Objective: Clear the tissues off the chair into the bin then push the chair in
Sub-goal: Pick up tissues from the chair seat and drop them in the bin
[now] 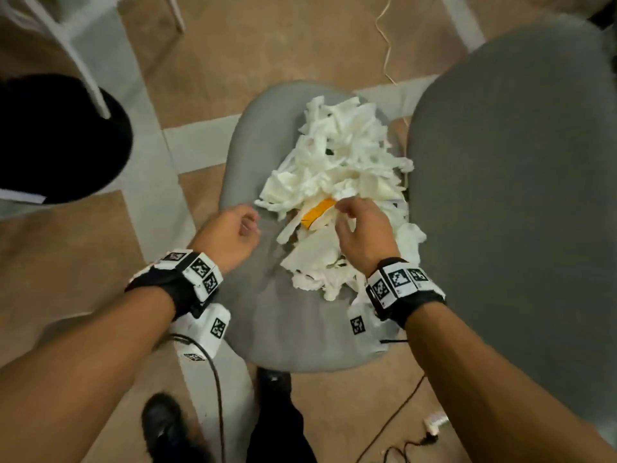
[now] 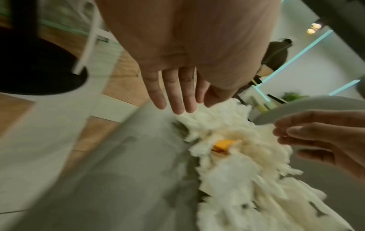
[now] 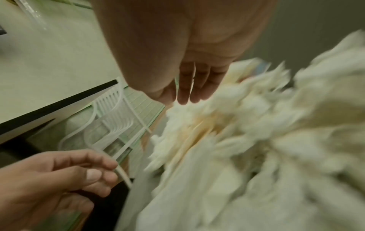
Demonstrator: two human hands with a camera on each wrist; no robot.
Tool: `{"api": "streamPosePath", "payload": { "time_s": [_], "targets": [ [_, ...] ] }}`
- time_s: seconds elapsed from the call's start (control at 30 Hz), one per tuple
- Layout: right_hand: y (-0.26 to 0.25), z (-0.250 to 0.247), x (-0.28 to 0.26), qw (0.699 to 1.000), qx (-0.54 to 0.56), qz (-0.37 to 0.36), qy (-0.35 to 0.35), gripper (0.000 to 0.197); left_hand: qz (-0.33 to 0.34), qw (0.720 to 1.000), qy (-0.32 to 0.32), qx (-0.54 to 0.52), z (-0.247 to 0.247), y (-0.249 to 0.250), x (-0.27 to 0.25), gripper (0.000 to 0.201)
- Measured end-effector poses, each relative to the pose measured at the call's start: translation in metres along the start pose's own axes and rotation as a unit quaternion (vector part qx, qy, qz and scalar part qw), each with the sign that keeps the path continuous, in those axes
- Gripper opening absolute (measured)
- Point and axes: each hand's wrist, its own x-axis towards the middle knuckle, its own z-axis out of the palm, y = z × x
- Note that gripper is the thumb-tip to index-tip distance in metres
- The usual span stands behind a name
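A heap of torn white tissues (image 1: 344,155) (image 2: 227,179) (image 3: 256,140) covers the right and far part of a grey chair seat (image 1: 277,322) (image 2: 128,179). An orange scrap (image 1: 319,210) (image 2: 223,144) lies in the heap. My right hand (image 1: 344,208) (image 3: 183,100) hovers over the heap beside the orange scrap, fingertips at the tissues with no clear grip. My left hand (image 1: 252,222) (image 2: 177,106) is over the bare left side of the seat, just short of the heap, fingers relaxed and holding nothing. Both wrist views are blurred.
The chair's grey backrest (image 1: 517,195) rises on the right. A black round object (image 1: 56,138) sits on the floor at the left, with a white chair's legs (image 1: 66,45) over it. Cables (image 1: 394,422) and my shoes (image 1: 163,426) are on the floor below.
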Motion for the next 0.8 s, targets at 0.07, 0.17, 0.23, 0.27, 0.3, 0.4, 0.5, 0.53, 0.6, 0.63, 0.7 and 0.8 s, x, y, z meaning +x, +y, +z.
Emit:
{"api": "streamPosePath", "payload": {
  "time_s": [0.07,0.17,0.23,0.27,0.3,0.4,0.5,0.53,0.6,0.63,0.7,0.8],
  "targets": [
    [0.035,-0.026,0.005,0.998,-0.040,0.015,0.037,0.029,0.052,0.997,-0.030,0.044,0.039,0.034,0.013,0.042],
    [0.074,-0.046,0.002,0.989,-0.114,0.070,0.057,0.042,0.086,0.982,-0.043,0.161,0.091,0.065,0.025,0.065],
    [0.100,-0.046,-0.005,0.981,-0.137,0.135,0.019,0.066,0.063,0.975,-0.027,0.212,0.112,0.067,0.034,0.065],
    [0.111,-0.043,-0.008,0.977,-0.130,0.167,-0.018,0.079,0.042,0.975,-0.021,0.216,0.116,0.066,0.039,0.064],
    [0.120,-0.039,-0.011,0.974,-0.109,0.190,-0.058,0.090,0.023,0.977,-0.018,0.211,0.118,0.064,0.044,0.061],
    [0.132,-0.025,-0.018,0.972,-0.048,0.193,-0.124,0.095,0.045,0.965,0.023,0.257,0.110,0.058,0.055,0.034],
    [0.128,-0.019,-0.019,0.981,-0.085,0.148,-0.096,0.055,0.072,0.936,0.075,0.336,0.098,0.057,0.056,0.021],
    [0.124,-0.018,-0.020,0.982,-0.093,0.139,-0.082,0.042,0.074,0.932,0.084,0.345,0.094,0.057,0.053,0.023],
    [0.112,-0.018,-0.023,0.987,-0.093,0.118,-0.052,0.023,0.086,0.929,0.103,0.345,0.087,0.054,0.044,0.026],
    [0.105,-0.018,-0.024,0.990,-0.093,0.104,-0.038,0.018,0.095,0.930,0.113,0.337,0.084,0.053,0.038,0.026],
    [0.089,-0.016,-0.027,0.993,-0.097,0.069,-0.013,0.017,0.102,0.938,0.131,0.303,0.077,0.049,0.023,0.024],
    [0.058,-0.013,-0.031,0.994,-0.102,0.026,0.009,0.020,0.067,0.973,0.137,0.174,0.064,0.040,-0.003,0.024]
  ]
}}
